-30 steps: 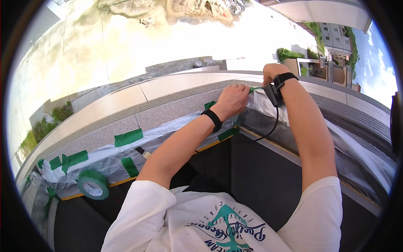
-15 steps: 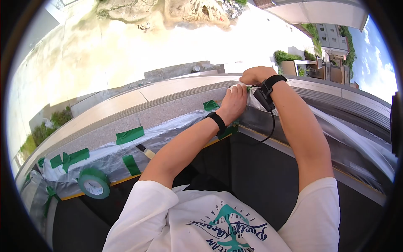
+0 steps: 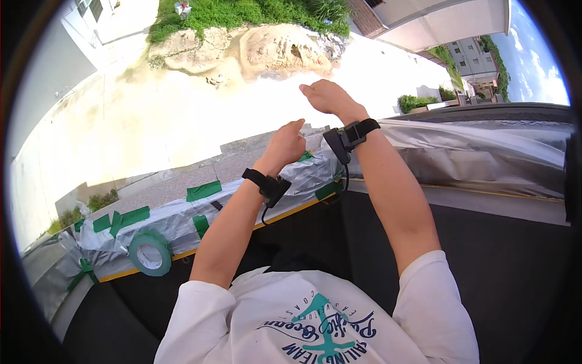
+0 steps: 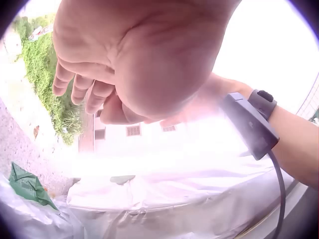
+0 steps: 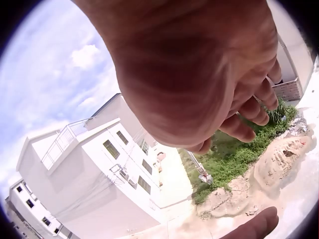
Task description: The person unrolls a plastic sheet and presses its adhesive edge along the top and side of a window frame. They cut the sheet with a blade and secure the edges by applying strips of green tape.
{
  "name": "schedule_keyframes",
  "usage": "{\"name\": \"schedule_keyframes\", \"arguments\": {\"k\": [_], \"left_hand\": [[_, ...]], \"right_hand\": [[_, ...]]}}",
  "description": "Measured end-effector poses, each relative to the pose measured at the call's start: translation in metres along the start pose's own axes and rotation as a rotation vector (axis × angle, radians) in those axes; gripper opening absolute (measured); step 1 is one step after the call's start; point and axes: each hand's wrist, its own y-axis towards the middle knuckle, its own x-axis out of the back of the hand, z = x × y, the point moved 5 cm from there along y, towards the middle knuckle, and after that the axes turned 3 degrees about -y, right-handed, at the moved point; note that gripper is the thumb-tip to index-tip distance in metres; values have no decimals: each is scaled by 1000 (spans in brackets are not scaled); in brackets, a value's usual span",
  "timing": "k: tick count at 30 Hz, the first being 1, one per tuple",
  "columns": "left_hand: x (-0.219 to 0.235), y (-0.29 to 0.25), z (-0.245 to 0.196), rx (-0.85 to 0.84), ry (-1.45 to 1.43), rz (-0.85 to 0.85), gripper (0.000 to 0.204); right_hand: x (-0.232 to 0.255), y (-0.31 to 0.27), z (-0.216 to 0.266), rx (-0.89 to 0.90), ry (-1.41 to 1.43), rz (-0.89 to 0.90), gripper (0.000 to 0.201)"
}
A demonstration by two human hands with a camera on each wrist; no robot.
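Observation:
In the head view my left hand (image 3: 285, 145) is raised over the ledge with its fingers loosely bent, and no object shows in it. Farther forward and to the right, my right hand (image 3: 331, 98) hangs in the air, its slack fingers also without anything visible. Both wrist views look at the palms from below. Beneath the hands, clear plastic film (image 3: 176, 217) covers the ledge, fixed by green tape strips (image 3: 204, 191). Another green strip (image 4: 31, 186) shows in the left wrist view. More film (image 3: 485, 155) runs along the right side.
A roll of green tape (image 3: 163, 244) hangs against the film at the left. Part of a small black object (image 3: 217, 206) shows beside my left forearm. Beyond the ledge, far below, lie pale ground (image 3: 139, 133), dirt mounds (image 3: 279, 48) and greenery (image 3: 242, 18). Cables run from both wrist cameras.
Both hands have left the film-covered corner, moving left and outward past the ledge, and have come apart. The green strip seen between them earlier no longer shows there. The head view has shifted.

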Motion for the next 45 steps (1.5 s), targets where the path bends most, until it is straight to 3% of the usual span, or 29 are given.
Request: {"name": "schedule_keyframes", "arguments": {"k": [2,4,6,7,9,13,14,15,18,21,25,31,33,35,36,38,40,45], "left_hand": [[22,-41,-25,48,32,-29,44],[56,-94,-32,-74,-46,-64,41],[89,-158,-47,-39,-36,-131,35],[102,-189,-46,-25,-22,-166,33],[130,-259,-39,49,122,-288,31],[171,-377,-22,104,734,-644,31],[175,-400,-8,209,798,-621,41],[173,-412,2,202,805,-611,41],[163,-429,44,284,952,-558,58],[163,-430,70,349,1013,-529,57],[165,-433,89,382,1029,-395,54],[201,-455,93,288,629,-496,45],[218,-469,114,381,244,-582,45],[222,-472,92,370,213,-571,45],[217,-471,71,274,247,-578,44],[200,-464,12,102,443,-528,41],[178,-452,-28,52,449,-505,40],[133,-426,-89,-92,514,-458,34]], "right_hand": [[17,-51,29,143,53,-132,52],[6,-102,43,330,187,-291,45],[-13,-158,49,428,386,-131,42],[-23,-186,54,412,467,47,40],[-66,-219,37,414,541,184,36],[-136,-264,22,451,611,302,32],[-152,-272,22,441,640,304,30],[-158,-281,30,495,625,269,32],[-172,-296,69,625,537,295,34],[-187,-307,108,791,369,224,35],[-197,-318,136,839,260,253,35],[-205,-325,144,858,233,252,37],[-204,-324,151,863,206,254,37],[-196,-324,160,881,262,179,35],[-193,-325,166,877,270,172,35],[-159,-338,182,947,629,-83,32],[-138,-349,194,979,804,-263,32],[-117,-359,184,933,965,-431,37]]}}
